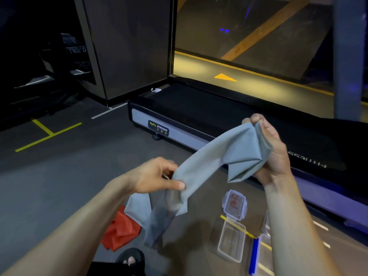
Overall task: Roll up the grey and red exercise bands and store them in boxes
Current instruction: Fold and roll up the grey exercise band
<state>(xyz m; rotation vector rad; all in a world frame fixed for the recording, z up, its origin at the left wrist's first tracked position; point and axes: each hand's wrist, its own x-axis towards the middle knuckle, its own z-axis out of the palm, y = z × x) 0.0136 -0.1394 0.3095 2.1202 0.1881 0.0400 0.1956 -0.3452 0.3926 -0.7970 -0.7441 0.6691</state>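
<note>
The grey exercise band [215,156] stretches between my two hands above the floor. My right hand [272,150] grips its folded upper end, fingers curled over the bunched part. My left hand [157,176] pinches the band lower down, and its loose tail hangs from there toward the floor. The red exercise band [121,230] lies crumpled on the floor below my left forearm. A clear plastic box [232,242] sits open on the floor at lower right, its lid [235,203] lying just beyond it.
A treadmill [199,116] runs across the floor right behind my hands. A second clear box [265,224] shows partly behind my right forearm, with a blue-edged lid [253,255] beside it. My sandalled foot [131,257] is at the bottom. Yellow tape lines mark the dark floor.
</note>
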